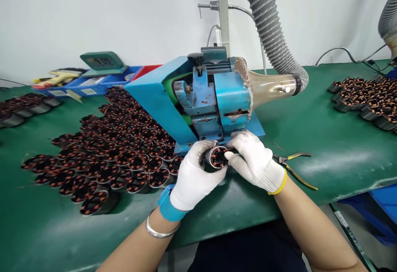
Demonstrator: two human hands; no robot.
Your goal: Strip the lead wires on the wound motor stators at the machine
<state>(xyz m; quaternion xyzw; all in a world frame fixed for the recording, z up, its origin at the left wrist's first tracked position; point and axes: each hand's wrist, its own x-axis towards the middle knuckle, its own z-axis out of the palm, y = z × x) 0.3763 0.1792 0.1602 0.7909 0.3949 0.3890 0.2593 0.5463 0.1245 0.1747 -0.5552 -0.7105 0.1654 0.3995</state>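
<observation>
Clock positions are read from the piece in my hands, 12 pointing away from me. Nearest, at 7, a silver bangle (161,228) and a light-blue wristband (174,206) sit on my left arm. Both hands wear white gloves; the right cuff is edged yellow. Hands are close together at one wound ring (218,157), a metal-rimmed cylinder with copper windings and a dark bore, located just in front of the machine base, open end facing me. My left hand (197,175) is wrapped round it from the 8 side, gripping. My right hand (252,158) comes in from 3, thumb tip at the rim; cannot tell whether its fingers pinch a wire or only touch. Whether the ring rests on the green table (316,135) is hidden by the gloves. At 3, just beyond the right hand, lie pliers (282,161), yellow-and-black handles spread. From 8 to 10, a batch of similar rings (130,162) stands closely packed. At 12, the blue machine (203,98), paint worn; at 1, a translucent funnel (269,87) joins it to a grey ribbed hose (269,19). Between 2 and 3, another ring batch (370,100). At 10, blue bins (88,88) and a digital clock (103,61). Farthest, the white wall (124,15).
</observation>
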